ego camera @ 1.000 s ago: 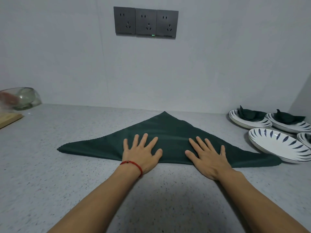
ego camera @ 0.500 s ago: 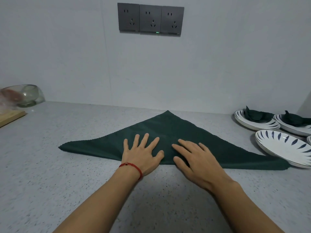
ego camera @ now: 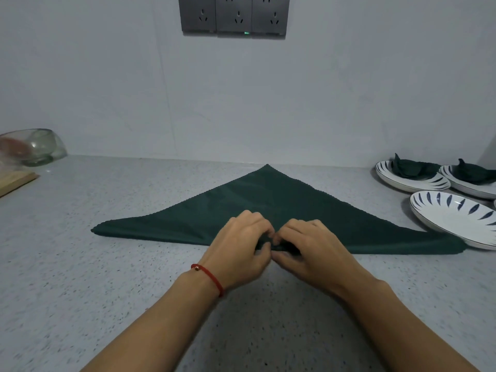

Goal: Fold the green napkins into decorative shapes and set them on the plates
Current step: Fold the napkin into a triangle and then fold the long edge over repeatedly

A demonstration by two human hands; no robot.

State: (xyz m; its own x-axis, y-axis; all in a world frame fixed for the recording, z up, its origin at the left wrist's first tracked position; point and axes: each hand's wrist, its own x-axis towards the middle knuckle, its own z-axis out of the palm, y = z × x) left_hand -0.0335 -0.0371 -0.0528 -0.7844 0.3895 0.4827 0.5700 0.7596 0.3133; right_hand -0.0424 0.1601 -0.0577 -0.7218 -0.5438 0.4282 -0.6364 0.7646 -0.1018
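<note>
— How do the grips stand?
— Left hand (ego camera: pixel 241 248) and right hand (ego camera: pixel 308 251) both pinch the near edge of the triangular green napkin (ego camera: pixel 268 200), at its middle, on the worktop (ego camera: pixel 80 264).
— Progress?
— Two folded napkins (ego camera: pixel 410 169) sit on plates; the nearest plate (ego camera: pixel 456 218) waits bare. This one seems barely started.

No readable text, labels, brands or numbers appear anywhere; the wall sockets (ego camera: pixel 233 16) carry no legible markings.
</note>
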